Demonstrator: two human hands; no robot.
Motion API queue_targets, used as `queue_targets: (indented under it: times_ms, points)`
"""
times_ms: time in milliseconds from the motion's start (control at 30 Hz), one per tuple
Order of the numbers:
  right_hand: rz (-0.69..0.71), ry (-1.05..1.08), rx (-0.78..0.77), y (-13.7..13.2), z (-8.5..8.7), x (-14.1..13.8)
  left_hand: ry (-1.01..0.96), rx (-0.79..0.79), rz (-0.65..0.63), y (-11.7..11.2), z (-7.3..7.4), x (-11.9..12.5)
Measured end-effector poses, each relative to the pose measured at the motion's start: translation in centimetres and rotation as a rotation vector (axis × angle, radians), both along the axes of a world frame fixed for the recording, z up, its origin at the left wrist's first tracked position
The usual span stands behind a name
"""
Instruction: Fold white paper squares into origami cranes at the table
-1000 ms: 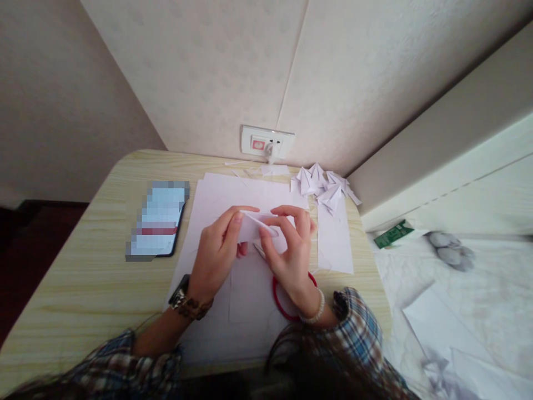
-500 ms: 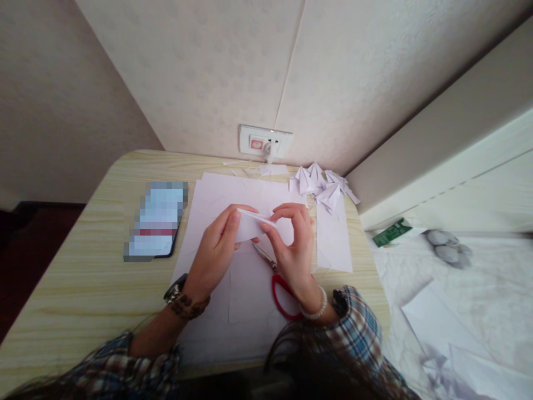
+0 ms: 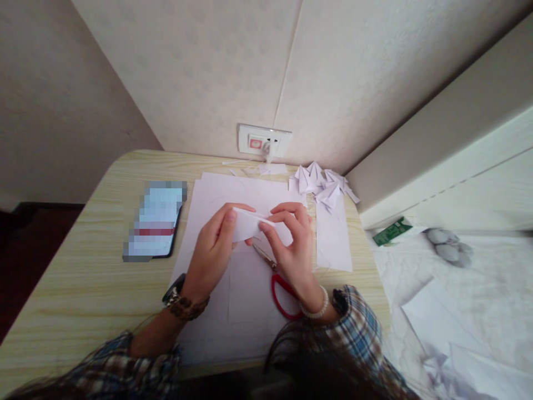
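Between my two hands is a small folded piece of white paper (image 3: 246, 225), held up above the table. My left hand (image 3: 213, 244) is closed on its left end, with the thumb on the near face. At the right end, my right hand (image 3: 291, 236) pinches the upper edge between thumb and fingers. Beneath the hands lie white paper sheets (image 3: 208, 333). Red-handled scissors (image 3: 275, 278) rest on them, partly hidden by my right hand and wrist.
A phone (image 3: 154, 219) lies at the left of the wooden table (image 3: 83, 244). Several folded paper pieces (image 3: 322, 186) are piled at the back right, near a wall socket (image 3: 265, 140) with a plug. On the white bedding at right are a green box (image 3: 392, 231) and loose paper (image 3: 437, 316).
The folded paper and both hands have shifted very slightly left. The grip of each hand looks nearly the same, and the things on the table have stayed put.
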State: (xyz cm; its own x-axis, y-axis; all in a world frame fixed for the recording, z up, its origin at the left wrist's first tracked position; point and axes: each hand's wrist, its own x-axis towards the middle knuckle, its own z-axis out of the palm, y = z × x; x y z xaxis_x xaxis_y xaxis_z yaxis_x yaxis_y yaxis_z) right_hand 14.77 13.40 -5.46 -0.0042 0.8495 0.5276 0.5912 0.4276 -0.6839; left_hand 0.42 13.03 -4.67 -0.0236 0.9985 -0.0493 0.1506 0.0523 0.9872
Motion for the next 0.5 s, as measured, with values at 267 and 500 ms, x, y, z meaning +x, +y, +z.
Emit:
queue_targets:
  times_ms: [267, 500]
  points:
    - [0.143, 0.512, -0.306, 0.43, -0.31, 0.10, -0.063, 0.045, -0.096, -0.20, 0.15, -0.02]
    - [0.112, 0.539, -0.250, 0.67, -0.29, 0.44, -0.007, -0.018, -0.149, 0.40, 0.66, -0.27]
